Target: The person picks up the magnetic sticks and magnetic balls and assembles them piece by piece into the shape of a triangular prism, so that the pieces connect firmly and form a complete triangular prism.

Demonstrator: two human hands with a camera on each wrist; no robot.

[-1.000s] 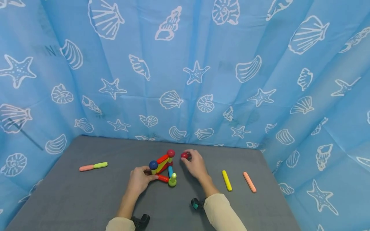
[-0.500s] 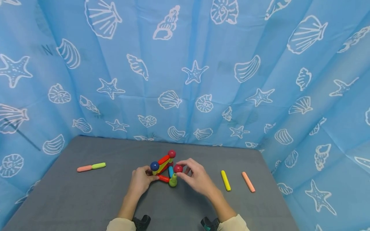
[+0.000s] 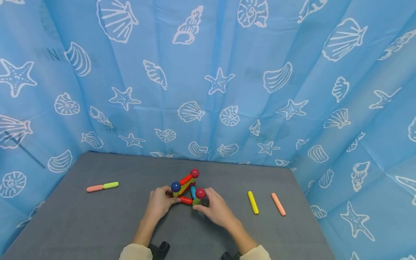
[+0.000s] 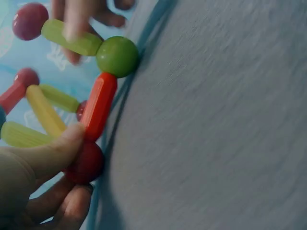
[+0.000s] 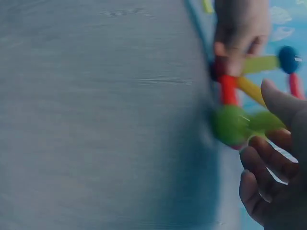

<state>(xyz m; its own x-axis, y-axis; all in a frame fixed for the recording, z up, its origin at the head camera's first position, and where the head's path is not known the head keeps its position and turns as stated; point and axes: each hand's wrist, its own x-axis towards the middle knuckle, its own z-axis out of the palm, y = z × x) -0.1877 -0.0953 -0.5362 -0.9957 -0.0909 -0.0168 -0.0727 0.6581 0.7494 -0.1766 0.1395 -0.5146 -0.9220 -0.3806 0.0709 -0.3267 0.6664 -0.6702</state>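
Note:
A frame of magnetic building rods and balls stands on the table, with a blue ball point(image 3: 176, 186) and a red ball point(image 3: 195, 173) on top of uprights. My left hand point(image 3: 158, 203) pinches the dark red ball point(image 4: 86, 163) at its near left base corner, beside a red rod point(image 3: 186, 200). At the near right corner, a light green rod point(image 4: 72, 38) rises from a green ball point(image 4: 117, 56), with another red ball point(image 3: 200, 193) on its top end. My right hand point(image 3: 218, 208) has thumb and fingers loosely either side of this rod, blurred; the rod partly hides its fingers.
To the right lie a loose yellow rod point(image 3: 253, 203) and a loose orange rod point(image 3: 278, 204). An orange rod point(image 3: 94, 188) and a light green rod point(image 3: 111, 185) lie end to end at left. A blue shell-print curtain point(image 3: 208, 137) hangs behind the grey table point(image 3: 130, 166).
My right hand has brought the red ball leftward onto the light green upright, loosened from it and slid lower beside the rod. My left hand keeps its pinch at the corner.

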